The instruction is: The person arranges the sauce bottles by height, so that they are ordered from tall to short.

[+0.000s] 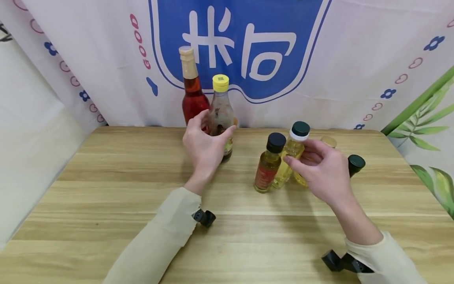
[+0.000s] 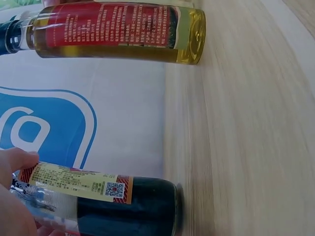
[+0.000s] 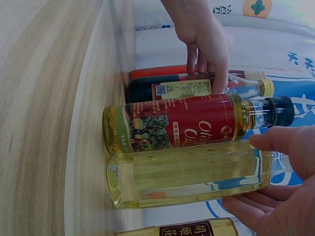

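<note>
My left hand [image 1: 203, 146] grips a bottle of dark sauce [image 1: 220, 103] with a yellow cap, thumb on the right side and fingers to the left. In the left wrist view, the thumb lies at the edge of this sauce bottle's cream label [image 2: 78, 181]. On the right, my right hand [image 1: 324, 169] holds a clear bottle of pale yellow oil [image 3: 192, 174], its dark green cap ringed with white. Thumb and fingers sit at opposite sides of its upper part. Just left of it stands a red-labelled olive oil bottle [image 1: 267, 173] with a black cap.
A tall bottle of red liquid [image 1: 195, 101] stands behind the sauce bottle. Partly hidden behind my right hand are a bottle with a tan cap [image 1: 329, 141] and another with a dark green cap [image 1: 356, 162]. A printed white curtain [image 1: 117, 63] hangs behind the wooden table [image 1: 106, 189].
</note>
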A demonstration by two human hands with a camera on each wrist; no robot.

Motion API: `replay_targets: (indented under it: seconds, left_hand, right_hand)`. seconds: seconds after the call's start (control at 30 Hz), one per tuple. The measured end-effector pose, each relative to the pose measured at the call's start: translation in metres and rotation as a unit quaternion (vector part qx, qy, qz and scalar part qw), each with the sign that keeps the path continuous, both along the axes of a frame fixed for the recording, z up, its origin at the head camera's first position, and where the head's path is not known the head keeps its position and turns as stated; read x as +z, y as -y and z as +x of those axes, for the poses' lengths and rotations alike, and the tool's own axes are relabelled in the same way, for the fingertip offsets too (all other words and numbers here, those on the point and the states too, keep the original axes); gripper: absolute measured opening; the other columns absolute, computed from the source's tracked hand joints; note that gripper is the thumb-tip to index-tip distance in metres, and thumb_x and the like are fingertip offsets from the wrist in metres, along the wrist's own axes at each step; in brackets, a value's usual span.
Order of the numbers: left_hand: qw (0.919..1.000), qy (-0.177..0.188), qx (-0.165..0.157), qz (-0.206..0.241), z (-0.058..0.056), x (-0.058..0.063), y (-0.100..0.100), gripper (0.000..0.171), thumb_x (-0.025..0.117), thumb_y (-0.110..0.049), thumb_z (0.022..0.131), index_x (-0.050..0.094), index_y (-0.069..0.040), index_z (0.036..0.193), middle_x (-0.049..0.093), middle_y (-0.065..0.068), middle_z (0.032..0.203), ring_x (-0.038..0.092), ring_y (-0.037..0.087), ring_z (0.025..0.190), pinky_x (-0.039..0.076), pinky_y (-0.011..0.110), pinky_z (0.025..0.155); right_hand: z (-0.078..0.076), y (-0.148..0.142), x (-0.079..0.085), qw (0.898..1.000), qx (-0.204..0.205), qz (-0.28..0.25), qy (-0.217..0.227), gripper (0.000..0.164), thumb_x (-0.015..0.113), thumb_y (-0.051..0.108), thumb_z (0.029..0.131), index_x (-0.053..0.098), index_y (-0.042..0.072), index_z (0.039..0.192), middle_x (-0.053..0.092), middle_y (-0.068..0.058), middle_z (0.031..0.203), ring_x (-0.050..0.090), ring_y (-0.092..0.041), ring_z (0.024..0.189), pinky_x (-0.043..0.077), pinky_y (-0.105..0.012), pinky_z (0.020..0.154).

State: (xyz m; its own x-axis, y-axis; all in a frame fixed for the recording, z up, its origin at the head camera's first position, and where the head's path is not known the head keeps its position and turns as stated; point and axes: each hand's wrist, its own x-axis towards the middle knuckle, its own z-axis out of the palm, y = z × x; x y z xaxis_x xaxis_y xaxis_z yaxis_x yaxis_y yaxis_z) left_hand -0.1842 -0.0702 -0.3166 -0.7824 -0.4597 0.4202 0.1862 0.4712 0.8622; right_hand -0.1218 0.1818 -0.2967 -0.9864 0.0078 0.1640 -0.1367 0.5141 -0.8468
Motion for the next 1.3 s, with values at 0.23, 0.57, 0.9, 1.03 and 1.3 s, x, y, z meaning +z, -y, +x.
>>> replay_targets:
  seconds: [0.23, 0.57, 0.9, 1.03, 1.3]
  left_hand:
    - [0.9998, 0.012, 0.013, -0.003, -0.005, -0.002, -0.012, 0.071, 0.096, -0.036, 0.078, 0.068, -0.012, 0.139, 0.071, 0.009, 0.129, 0.067, 0.025, 0.117, 0.06, 0.042, 0.098]
    - [0.9997, 0.006, 0.015, 0.016, -0.011, -0.005, -0.02, 0.071, 0.096, -0.031, 0.079, 0.068, -0.012, 0.14, 0.072, 0.01, 0.13, 0.067, 0.027, 0.118, 0.057, 0.044, 0.101]
    - [0.9993, 0.016, 0.024, 0.022, -0.015, -0.002, -0.026, 0.071, 0.093, -0.03, 0.083, 0.065, -0.011, 0.145, 0.072, 0.01, 0.137, 0.067, 0.027, 0.126, 0.056, 0.045, 0.108]
    - [0.9991, 0.021, 0.023, 0.029, -0.017, -0.001, -0.028, 0.071, 0.092, -0.027, 0.085, 0.062, -0.01, 0.147, 0.069, 0.01, 0.142, 0.065, 0.028, 0.131, 0.053, 0.046, 0.114]
    - [0.9982, 0.03, 0.029, 0.042, -0.023, 0.0, -0.034, 0.072, 0.091, -0.026, 0.086, 0.06, -0.009, 0.149, 0.068, 0.01, 0.145, 0.064, 0.028, 0.133, 0.053, 0.044, 0.116]
  right_hand:
    - [0.004, -0.002, 0.001, 1.0, -0.008, 0.009, 0.001, 0.059, 0.083, 0.029, 0.094, 0.063, 0.001, 0.142, 0.071, -0.022, 0.136, 0.073, -0.036, 0.121, 0.056, -0.004, 0.082]
    - [0.005, -0.003, 0.0, 1.0, -0.006, 0.014, -0.002, 0.059, 0.082, 0.03, 0.095, 0.062, 0.001, 0.142, 0.072, -0.021, 0.135, 0.073, -0.036, 0.121, 0.056, -0.004, 0.083]
    - [0.004, -0.002, 0.002, 1.0, 0.0, 0.012, -0.005, 0.058, 0.082, 0.028, 0.095, 0.062, 0.001, 0.142, 0.071, -0.022, 0.137, 0.073, -0.037, 0.122, 0.055, -0.004, 0.083]
    - [0.003, -0.001, 0.002, 1.0, 0.0, 0.011, 0.001, 0.059, 0.082, 0.028, 0.094, 0.062, 0.002, 0.143, 0.07, -0.022, 0.138, 0.072, -0.037, 0.123, 0.056, -0.004, 0.084]
    - [0.002, -0.001, 0.002, 1.0, 0.002, 0.012, 0.006, 0.061, 0.083, 0.029, 0.094, 0.061, 0.002, 0.145, 0.068, -0.022, 0.14, 0.072, -0.037, 0.125, 0.057, -0.006, 0.085]
